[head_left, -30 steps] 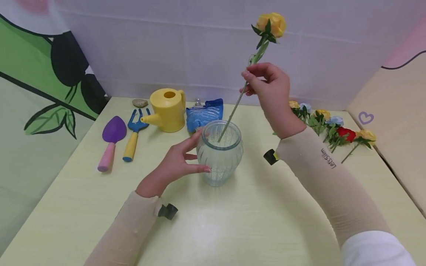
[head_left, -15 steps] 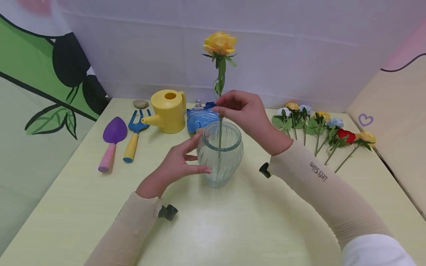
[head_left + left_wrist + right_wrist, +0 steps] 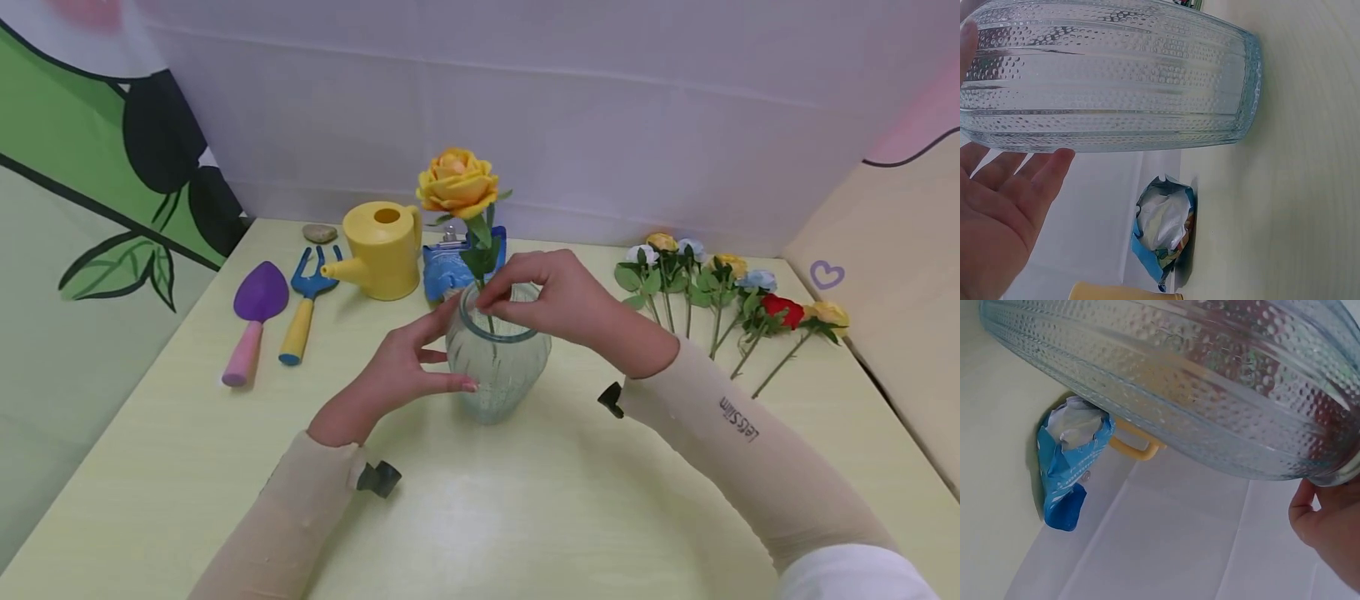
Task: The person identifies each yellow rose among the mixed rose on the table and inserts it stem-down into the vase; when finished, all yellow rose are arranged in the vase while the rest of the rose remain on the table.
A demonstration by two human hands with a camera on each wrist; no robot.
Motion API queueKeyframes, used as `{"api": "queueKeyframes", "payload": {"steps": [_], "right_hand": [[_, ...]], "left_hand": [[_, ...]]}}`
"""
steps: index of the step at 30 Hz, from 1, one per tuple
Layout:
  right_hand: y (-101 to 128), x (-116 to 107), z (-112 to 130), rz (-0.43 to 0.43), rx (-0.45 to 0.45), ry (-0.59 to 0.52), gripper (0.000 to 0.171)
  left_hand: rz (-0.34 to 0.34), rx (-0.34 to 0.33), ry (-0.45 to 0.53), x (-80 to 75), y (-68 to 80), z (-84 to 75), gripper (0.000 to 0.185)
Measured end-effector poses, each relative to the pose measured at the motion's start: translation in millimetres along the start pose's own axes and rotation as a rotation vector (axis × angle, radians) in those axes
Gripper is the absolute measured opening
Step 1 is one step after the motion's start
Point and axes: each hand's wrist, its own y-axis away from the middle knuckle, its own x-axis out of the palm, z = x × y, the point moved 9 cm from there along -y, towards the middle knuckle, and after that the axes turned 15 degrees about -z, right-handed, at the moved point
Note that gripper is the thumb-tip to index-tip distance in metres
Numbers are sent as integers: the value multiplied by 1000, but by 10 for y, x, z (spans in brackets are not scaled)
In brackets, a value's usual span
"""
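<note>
A clear ribbed glass vase (image 3: 497, 367) stands on the pale yellow table (image 3: 525, 508). My left hand (image 3: 408, 367) steadies it, thumb and fingertips resting on its left side; the vase wall (image 3: 1110, 75) fills the left wrist view beside my palm (image 3: 997, 212). My right hand (image 3: 551, 296) hovers over the vase mouth and pinches the stem of a yellow rose (image 3: 457, 179). The stem runs down into the vase and the bloom stands just above the rim. In the right wrist view the vase (image 3: 1197, 394) looms close, with my right hand's fingers (image 3: 1329, 519) at its rim.
Several loose flowers (image 3: 720, 287) lie on the table at the right. Behind the vase are a blue pouch (image 3: 448, 267), a yellow watering can (image 3: 378, 248), a blue hand fork (image 3: 303, 304), a purple trowel (image 3: 255, 312) and a stone (image 3: 319, 232). A beige ledge (image 3: 885, 292) borders the right.
My right hand has come down and leftward, swinging the yellow rose upright and lowering its stem deep into the vase. The left hand has stayed on the vase.
</note>
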Motion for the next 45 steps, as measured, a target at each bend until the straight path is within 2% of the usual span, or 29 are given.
{"api": "queueKeyframes", "payload": {"steps": [7, 14, 18, 23, 27, 32, 35, 40, 43, 45], "right_hand": [[15, 52, 22, 84, -70, 142, 7], [15, 79, 54, 197, -73, 196, 10], [35, 64, 78, 252, -63, 191, 14], [64, -7, 73, 235, -49, 104, 20], [67, -159, 10, 168, -17, 22, 19], [41, -601, -245, -6, 141, -74, 16], [51, -970, -503, -183, 274, -201, 16], [180, -1491, -1007, -457, 462, -467, 24], [308, -1680, -1324, -562, 556, -565, 24], [421, -1752, -1536, -604, 630, -575, 22]], "left_hand": [[-1, 9, -12, 2, -10, 4, 94], [-1, 13, -8, 5, -6, 0, 94], [0, 6, -7, 5, -2, 0, 92], [0, -5, -10, 12, -1, 16, 91], [-3, -18, -12, 14, 4, 26, 91], [-9, -8, -10, 16, 4, 14, 91], [-11, -8, -8, 21, 4, 15, 90], [-13, -33, -7, 30, 6, 42, 89], [-14, -41, -7, 29, 5, 48, 89], [-16, -43, -11, 27, 1, 48, 90]]}}
